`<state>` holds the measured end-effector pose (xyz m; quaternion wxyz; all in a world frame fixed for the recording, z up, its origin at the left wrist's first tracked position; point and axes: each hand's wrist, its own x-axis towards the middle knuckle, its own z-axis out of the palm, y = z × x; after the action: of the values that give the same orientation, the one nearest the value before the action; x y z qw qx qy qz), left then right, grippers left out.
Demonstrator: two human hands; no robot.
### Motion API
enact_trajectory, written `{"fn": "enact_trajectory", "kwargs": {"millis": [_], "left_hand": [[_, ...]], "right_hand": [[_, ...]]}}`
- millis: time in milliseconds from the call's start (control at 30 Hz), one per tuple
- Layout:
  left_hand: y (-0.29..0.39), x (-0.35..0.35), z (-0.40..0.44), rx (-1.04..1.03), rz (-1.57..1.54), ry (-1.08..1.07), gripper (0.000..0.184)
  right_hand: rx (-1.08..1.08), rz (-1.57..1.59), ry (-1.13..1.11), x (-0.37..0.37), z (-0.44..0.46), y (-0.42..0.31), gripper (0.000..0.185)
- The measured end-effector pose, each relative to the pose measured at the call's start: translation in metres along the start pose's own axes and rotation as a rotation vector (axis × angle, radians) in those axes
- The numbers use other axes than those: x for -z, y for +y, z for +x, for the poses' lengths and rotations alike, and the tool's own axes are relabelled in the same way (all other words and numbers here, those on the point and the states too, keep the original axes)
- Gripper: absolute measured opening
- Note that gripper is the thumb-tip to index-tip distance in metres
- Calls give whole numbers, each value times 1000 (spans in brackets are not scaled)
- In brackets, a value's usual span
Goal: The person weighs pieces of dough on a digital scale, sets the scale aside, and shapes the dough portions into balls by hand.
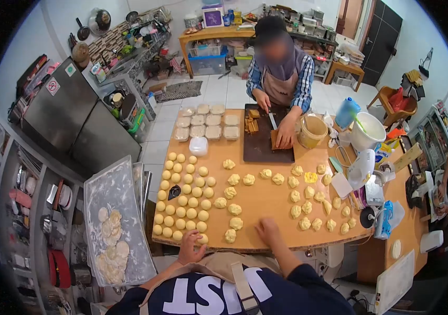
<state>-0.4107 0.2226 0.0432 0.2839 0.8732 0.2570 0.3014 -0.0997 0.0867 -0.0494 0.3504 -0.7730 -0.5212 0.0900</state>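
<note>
My left hand (pixel 191 248) is at the table's near edge, fingers apart, at the front of the rows of smooth round dough balls. Its fingertips are beside or touching one dough ball (pixel 202 239); I cannot tell which. On the bare wood to the right, my right hand (pixel 269 231) is closed with its fingers curled down, and anything beneath it is hidden. Rough dough lumps lie between and beyond my hands, such as one lump (pixel 236 223) left of my right hand. A larger group of lumps (pixel 305 224) lies to the right. A small dark object (pixel 174 192) sits among the balls.
Across the table, a person (pixel 281 73) cuts a brown block with a knife (pixel 272 121) on a dark tray (pixel 250 155). Lidded containers (pixel 198 131) stand far left. A bucket (pixel 313 131), white tub (pixel 368 131) and hand mixer (pixel 361 168) stand right. A floury tray (pixel 124 184) is at left.
</note>
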Motion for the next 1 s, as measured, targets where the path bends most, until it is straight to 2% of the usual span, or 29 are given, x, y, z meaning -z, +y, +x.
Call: {"fn": "enact_trajectory", "kwargs": {"millis": [67, 133, 167, 267, 300, 400, 500, 633, 733, 833, 933, 1000], "left_hand": [[-3, 1, 3, -19, -5, -8, 42], [-9, 2, -1, -24, -19, 0, 41], [-8, 2, -4, 35, 14, 7, 41], [-11, -3, -9, 63, -29, 35, 40], [-8, -4, -6, 54, -10, 20, 40], [-7, -2, 4, -6, -13, -25, 41], [-6, 3, 6, -1, -17, -9, 40], [-10, -4, -3, 58, -19, 51, 41], [-3, -6, 2, 99, -60, -29, 42], [-5, -6, 7, -12, -2, -47, 41], [-5, -4, 4, 22, -11, -16, 40], [-5, -8, 2, 44, -35, 4, 40]], "right_hand": [[61, 142, 51, 8, -30, 12, 23], [55, 69, 107, 33, -23, 18, 23], [41, 34, 133, 41, -20, 18, 23], [-18, -68, 126, 28, 14, 9, 27], [34, -21, 146, 19, 22, 2, 26], [6, 22, -21, 10, -2, -8, 25], [19, 16, 30, 29, -27, 17, 22], [-147, -67, -9, 35, 0, 16, 27], [-72, 1, 129, 14, 8, -4, 30], [-12, -42, -38, 23, -28, 1, 35], [3, -44, 33, 38, -41, 35, 40], [-68, -95, 59, 41, -15, 22, 43]]}}
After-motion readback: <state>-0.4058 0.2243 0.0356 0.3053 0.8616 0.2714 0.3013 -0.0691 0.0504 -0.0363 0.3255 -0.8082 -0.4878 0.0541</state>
